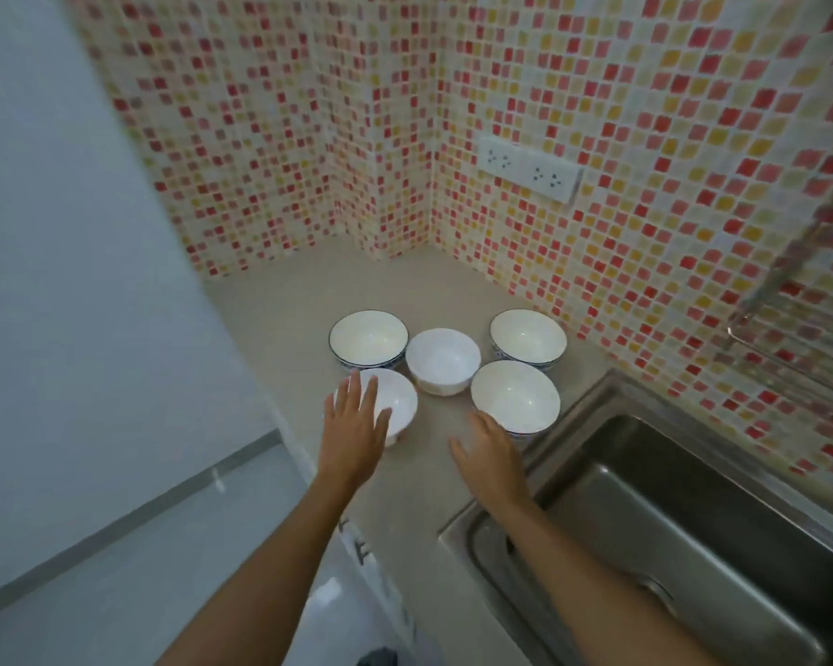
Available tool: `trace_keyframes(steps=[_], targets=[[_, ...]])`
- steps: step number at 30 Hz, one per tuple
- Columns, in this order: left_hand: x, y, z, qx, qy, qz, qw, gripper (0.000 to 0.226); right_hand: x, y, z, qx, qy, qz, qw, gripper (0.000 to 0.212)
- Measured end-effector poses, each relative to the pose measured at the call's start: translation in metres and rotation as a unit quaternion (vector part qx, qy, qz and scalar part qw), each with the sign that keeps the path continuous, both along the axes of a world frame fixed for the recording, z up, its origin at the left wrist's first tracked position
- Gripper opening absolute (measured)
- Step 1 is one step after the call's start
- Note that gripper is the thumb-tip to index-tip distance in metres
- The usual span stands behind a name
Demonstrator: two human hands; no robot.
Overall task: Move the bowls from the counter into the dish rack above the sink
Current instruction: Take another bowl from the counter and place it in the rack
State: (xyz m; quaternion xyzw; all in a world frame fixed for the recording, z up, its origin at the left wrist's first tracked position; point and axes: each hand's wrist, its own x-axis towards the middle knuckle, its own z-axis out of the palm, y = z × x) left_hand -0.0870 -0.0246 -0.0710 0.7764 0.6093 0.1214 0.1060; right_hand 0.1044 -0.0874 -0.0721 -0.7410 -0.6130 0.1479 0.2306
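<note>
five bowls [443, 360] mid-frame on counter [280, 300]: glazed, rigid, slick, breakable. left hand [354, 425] and right hand [489, 449] fingers spread, holding nothing. grip by rim, thumb inside.

Five bowls [443, 360] being counted on one counter [280, 305], three of them being seen with blue rims, two plain white, two hands [354, 425] being shown, one sink [669, 521], one rack [789, 329], one outlet strip [529, 168]
</note>
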Motion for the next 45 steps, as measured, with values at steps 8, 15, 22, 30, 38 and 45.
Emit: trace_keyframes(steps=[8,15,22,30,38,45], targets=[[-0.052,0.043,-0.026,-0.097,-0.143,0.094,0.981,0.058,-0.065,0.066,-0.014,-0.068,0.144,-0.036,0.987,0.049],[-0.054,0.067,-0.045,-0.173,-0.202,0.119,0.957,0.062,-0.088,0.091,-0.029,-0.111,0.181,-0.094,0.973,0.064],[-0.057,0.077,-0.051,-0.218,-0.246,0.097,0.94,0.037,-0.09,0.093,-0.034,-0.14,0.23,-0.151,0.951,0.051],[-0.031,0.083,-0.011,-0.236,-0.405,0.078,0.88,0.032,-0.064,0.085,-0.005,-0.035,0.278,-0.179,0.943,0.05],[0.089,0.064,0.041,-0.325,-0.46,-0.023,0.826,0.048,0.01,0.029,0.03,0.035,0.253,-0.311,0.916,0.052],[0.185,0.012,0.047,-0.385,-0.441,-0.127,0.801,0.091,0.091,-0.058,0.06,0.086,0.215,-0.409,0.883,0.041]])
